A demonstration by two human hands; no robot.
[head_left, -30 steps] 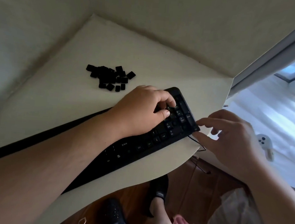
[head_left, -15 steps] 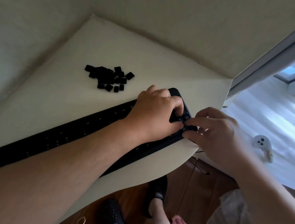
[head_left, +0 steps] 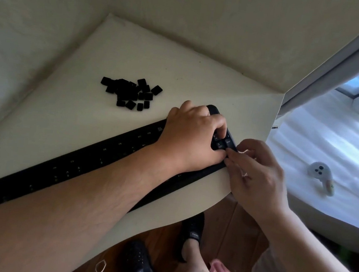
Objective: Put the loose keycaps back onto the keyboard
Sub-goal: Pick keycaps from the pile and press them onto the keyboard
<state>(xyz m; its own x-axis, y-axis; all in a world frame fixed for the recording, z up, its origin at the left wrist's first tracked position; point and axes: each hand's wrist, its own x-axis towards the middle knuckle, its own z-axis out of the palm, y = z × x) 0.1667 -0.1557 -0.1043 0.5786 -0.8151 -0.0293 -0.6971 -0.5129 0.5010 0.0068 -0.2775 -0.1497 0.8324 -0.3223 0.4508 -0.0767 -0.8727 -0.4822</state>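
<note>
The black keyboard (head_left: 98, 161) lies slantwise across the pale tabletop (head_left: 138, 52), its right end near the table's curved edge, and both hands meet at that end. The left hand (head_left: 192, 137) lies palm-down over the keys there, its forearm crossing the keyboard; its fingers (head_left: 219, 126) are curled downward with the tips pressed onto keys by the far right corner, and its thumb runs along the near rows. Whether a keycap sits under those fingertips I cannot tell, since the hand covers the spot. The right hand (head_left: 257, 177) comes in from the table's edge with its fingers fairly straight and close together, the fingertips (head_left: 230, 156) touching the keyboard's near right corner just beside the left thumb; it grips nothing that shows. The loose keycaps (head_left: 131, 93), small and black, sit in a pile on the tabletop beyond the keyboard, well apart from both hands. A few printed keys show between the 2 hands. Below the table edge, dark shoes (head_left: 191, 234) rest on a wooden floor.
</note>
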